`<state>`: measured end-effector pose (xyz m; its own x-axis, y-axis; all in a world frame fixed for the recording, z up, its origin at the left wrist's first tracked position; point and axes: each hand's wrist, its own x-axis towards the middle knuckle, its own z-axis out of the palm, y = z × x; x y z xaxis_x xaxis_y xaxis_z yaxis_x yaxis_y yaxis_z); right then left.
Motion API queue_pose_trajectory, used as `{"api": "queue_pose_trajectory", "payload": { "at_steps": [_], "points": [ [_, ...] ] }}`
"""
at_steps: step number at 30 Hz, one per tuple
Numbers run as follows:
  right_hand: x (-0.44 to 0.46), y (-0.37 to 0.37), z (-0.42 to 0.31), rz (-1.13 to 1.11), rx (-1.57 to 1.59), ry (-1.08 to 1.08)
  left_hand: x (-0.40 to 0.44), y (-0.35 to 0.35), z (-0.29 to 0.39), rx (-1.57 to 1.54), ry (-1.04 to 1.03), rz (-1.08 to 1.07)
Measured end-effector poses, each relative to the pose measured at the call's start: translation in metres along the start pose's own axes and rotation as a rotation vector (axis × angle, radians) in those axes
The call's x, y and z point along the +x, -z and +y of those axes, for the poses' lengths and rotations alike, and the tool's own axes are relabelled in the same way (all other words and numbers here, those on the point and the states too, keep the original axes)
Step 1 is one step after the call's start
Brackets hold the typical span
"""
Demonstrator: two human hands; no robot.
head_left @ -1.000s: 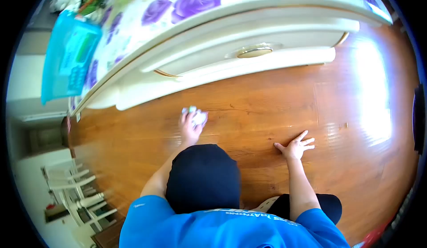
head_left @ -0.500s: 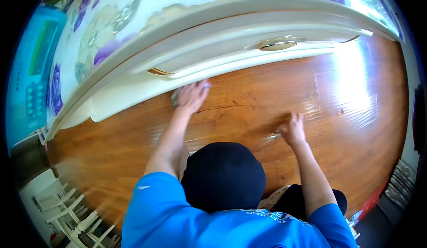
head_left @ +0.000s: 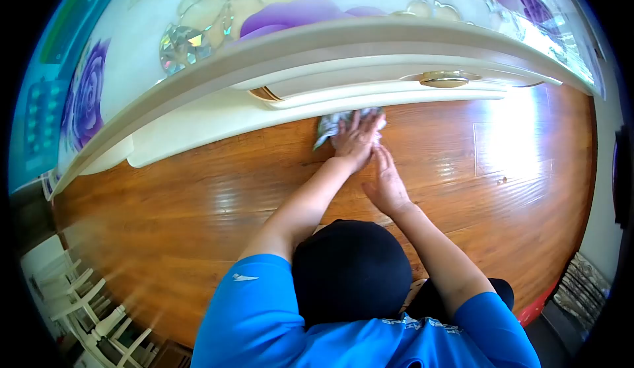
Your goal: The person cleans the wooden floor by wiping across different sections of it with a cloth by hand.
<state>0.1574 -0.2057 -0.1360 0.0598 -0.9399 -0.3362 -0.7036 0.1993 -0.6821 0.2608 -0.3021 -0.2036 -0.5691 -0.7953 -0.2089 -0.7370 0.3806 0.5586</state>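
A crumpled white, green and purple cloth (head_left: 328,128) lies on the wooden floor against the base of a white cabinet. My left hand (head_left: 356,142) holds it down with its palm, the fingers stretched forward over it; part of the cloth is hidden beneath. Just to the right is my right hand (head_left: 388,186), open, with its thumb apart and fingers extended. Its fingertips come up close to the left hand and the cloth's right side; whether they touch cannot be made out.
Above the floor juts the cabinet's top (head_left: 198,81), patterned with purple flowers. A drawer handle (head_left: 444,79) sticks out in front. A turquoise box (head_left: 46,114) stands at left, white chairs (head_left: 99,318) at lower left. A black round shape (head_left: 350,272) is close below my arms.
My left hand has slid right along the cabinet base with the cloth, which shows more now. My right hand has moved left to join it. The view has shifted slightly.
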Motion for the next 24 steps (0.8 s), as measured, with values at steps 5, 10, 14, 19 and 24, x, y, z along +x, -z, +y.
{"api": "queue_pose_trajectory", "payload": {
  "at_steps": [5,10,14,19,24],
  "points": [
    [0.006,0.030,0.026,0.315,-0.042,-0.013,-0.010,0.018,0.003,-0.301,-0.283,0.445],
    [0.054,-0.004,-0.001,0.108,-0.363,0.232,-0.045,0.071,-0.021,-0.342,-0.128,0.553],
    [0.085,-0.022,0.008,0.019,-0.508,0.272,-0.023,0.109,-0.028,0.038,-0.408,0.509],
    [0.123,0.057,0.069,-0.014,-0.753,-0.221,0.017,0.126,-0.007,0.214,-0.651,0.399],
    [0.070,0.093,0.119,0.354,-0.578,-0.329,0.042,0.099,-0.015,0.500,-0.828,0.342]
  ]
}}
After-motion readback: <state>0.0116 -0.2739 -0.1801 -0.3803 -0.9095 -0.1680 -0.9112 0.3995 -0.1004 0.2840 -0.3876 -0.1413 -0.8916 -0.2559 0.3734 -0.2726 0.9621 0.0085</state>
